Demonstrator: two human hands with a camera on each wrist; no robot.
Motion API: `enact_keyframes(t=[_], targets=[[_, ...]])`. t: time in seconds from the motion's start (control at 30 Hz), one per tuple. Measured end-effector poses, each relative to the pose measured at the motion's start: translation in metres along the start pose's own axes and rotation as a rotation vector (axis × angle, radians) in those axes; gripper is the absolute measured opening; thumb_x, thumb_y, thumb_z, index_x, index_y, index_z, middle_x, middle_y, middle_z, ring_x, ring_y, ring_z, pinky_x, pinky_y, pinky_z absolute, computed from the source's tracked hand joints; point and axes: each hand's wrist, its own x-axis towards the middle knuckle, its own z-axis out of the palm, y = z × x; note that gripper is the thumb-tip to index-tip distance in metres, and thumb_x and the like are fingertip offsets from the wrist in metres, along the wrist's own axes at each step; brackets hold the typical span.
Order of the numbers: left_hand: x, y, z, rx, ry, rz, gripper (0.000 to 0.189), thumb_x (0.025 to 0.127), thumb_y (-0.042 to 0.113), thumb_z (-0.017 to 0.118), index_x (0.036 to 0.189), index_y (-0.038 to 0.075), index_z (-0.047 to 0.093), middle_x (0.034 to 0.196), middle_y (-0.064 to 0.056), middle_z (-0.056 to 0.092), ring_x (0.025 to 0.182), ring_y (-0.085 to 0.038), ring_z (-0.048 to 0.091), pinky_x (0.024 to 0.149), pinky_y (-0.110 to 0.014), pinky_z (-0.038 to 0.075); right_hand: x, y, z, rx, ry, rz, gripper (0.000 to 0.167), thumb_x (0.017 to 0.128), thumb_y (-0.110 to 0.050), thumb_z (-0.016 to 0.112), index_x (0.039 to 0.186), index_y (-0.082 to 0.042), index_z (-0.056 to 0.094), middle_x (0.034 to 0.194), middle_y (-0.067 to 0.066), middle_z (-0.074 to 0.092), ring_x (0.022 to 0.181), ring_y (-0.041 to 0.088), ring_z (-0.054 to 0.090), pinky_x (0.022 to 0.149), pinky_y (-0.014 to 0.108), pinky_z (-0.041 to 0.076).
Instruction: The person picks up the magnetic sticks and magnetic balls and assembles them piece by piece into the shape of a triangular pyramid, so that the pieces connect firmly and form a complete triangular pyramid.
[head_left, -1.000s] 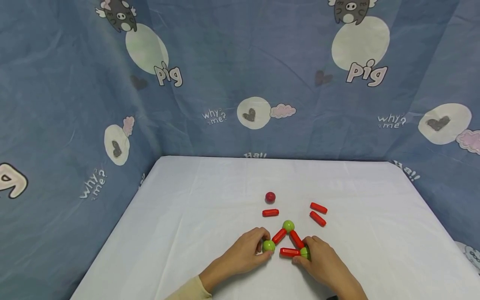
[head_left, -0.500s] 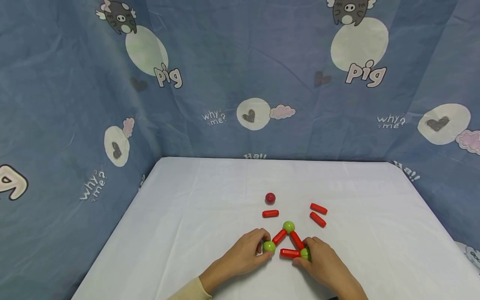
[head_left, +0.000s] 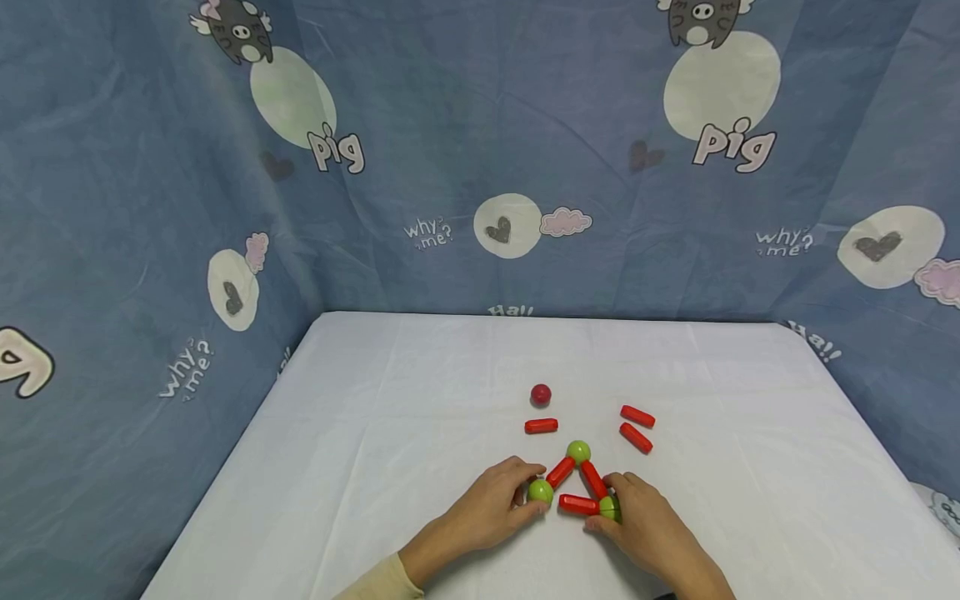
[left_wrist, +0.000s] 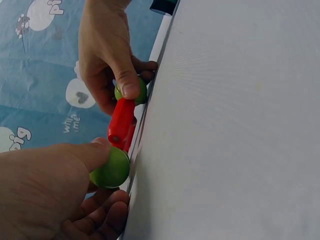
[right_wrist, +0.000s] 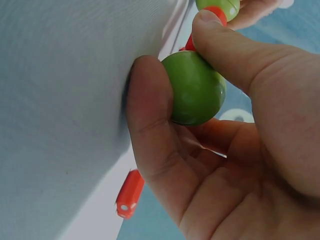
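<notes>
My left hand (head_left: pixel 495 504) holds a shiny green ball (head_left: pixel 540 492) between thumb and fingers. From that ball a red rod (head_left: pixel 560 472) runs up to a second green ball (head_left: pixel 578 452), and another red rod (head_left: pixel 592 480) slopes down from there towards my right hand (head_left: pixel 645 521). That hand grips a third green ball (right_wrist: pixel 195 90), its thumb beside the bottom red rod (head_left: pixel 578 504). The bottom rod points at the left ball with a small gap between them. Together the pieces form a nearly closed triangle lying on the table.
Behind the triangle lie a dark red ball (head_left: pixel 541 394) and a loose red rod (head_left: pixel 541 426). Two more rods, an upper one (head_left: pixel 637 416) and a lower one (head_left: pixel 636 437), lie to the right. White cloth covers the table (head_left: pixel 420 375); a blue printed curtain (head_left: pixel 420 275) surrounds it.
The left green ball has shifted slightly right with my left hand, and the gap to the bottom rod's end has narrowed a little. The loose pieces have not moved.
</notes>
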Motion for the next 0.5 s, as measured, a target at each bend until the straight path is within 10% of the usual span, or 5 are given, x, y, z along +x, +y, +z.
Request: enact_keyframes(t=[0.5], targets=[[0.0005,0.0025,0.0003,-0.025,0.0,-0.011,0.038,0.094,0.032,0.074,0.128,0.014,0.069,0.102,0.008,0.062,0.078,0.002,0.051,0.066,-0.014,0.044,0.0001,-0.0008,0.0011,0.009,-0.009,0.01,0.066,0.073,-0.039,0.09,0.122,-0.002,0.066,0.088,0.0,0.058,0.076,0.013,0.049,0.067,0.028,0.045]])
